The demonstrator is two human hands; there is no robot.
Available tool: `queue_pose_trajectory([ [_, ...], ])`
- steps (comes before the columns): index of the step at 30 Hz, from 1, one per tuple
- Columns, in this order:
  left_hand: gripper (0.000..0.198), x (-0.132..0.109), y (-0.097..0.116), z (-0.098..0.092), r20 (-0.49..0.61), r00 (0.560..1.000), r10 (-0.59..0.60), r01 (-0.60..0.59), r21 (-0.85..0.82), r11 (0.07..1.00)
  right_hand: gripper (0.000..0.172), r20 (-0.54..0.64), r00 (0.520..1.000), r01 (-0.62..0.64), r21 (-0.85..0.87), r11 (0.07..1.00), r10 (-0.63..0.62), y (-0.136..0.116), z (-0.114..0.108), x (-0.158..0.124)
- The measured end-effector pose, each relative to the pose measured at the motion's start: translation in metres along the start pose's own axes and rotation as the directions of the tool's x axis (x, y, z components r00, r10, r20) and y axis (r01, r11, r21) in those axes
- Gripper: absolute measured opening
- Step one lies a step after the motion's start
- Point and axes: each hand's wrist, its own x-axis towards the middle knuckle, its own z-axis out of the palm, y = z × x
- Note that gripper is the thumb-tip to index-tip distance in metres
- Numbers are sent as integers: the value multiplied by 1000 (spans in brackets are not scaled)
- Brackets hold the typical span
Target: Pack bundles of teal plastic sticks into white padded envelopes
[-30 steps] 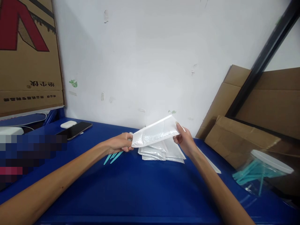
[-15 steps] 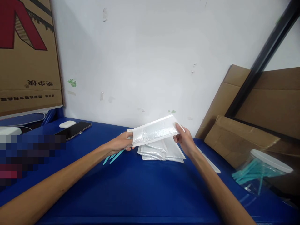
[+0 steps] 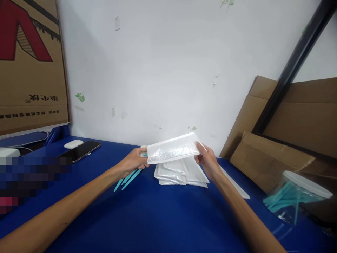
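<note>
A white padded bubble mailer (image 3: 171, 149) is stretched between my two hands, tilted with its right end higher. My right hand (image 3: 206, 159) is closed on its right end, thumb on top and fingers underneath. At the left end, the fingers of my left hand (image 3: 134, 161) pinch the mailer's edge. A bit of teal shows between those fingers. Several thin teal sticks (image 3: 129, 178) stick out below my left hand; whether they lie on the table or are held is unclear. Behind and below the held mailer lies a stack of similar mailers (image 3: 171, 179), partly covered.
On the blue table (image 3: 147, 218), a phone (image 3: 81, 151) and a white case (image 3: 73, 144) lie at left. To the right are a clear jar (image 3: 295, 198) of teal sticks with a white lid, another flat white piece (image 3: 235, 182), and leaning cardboard (image 3: 268, 160). A white wall (image 3: 163, 70) stands behind.
The view has tipped slightly upward, so everything sits a little lower. The mailer is a bit more level, its left end still between my left fingers, and a teal bit now shows there.
</note>
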Motion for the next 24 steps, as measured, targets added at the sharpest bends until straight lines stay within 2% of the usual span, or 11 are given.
queue_pose_trajectory([
  [3,47,1,-4,-2,75,992,-104,107,-27,994,36,-6,1000,-27,2,1000,27,0,0,1],
  [6,48,1,-7,0,107,982,-155,156,-4,988,36,-7,999,-33,0,999,33,0,1,1],
  [14,27,-3,-4,1,120,989,-87,53,264,963,37,21,1000,-20,-23,1000,21,-1,4,-3],
  [18,30,-7,2,6,177,983,-55,5,267,964,36,23,999,-22,-21,1000,22,1,3,-2],
  [24,25,-7,4,6,222,973,-69,20,214,977,39,-3,999,-45,-21,999,45,1,2,0],
])
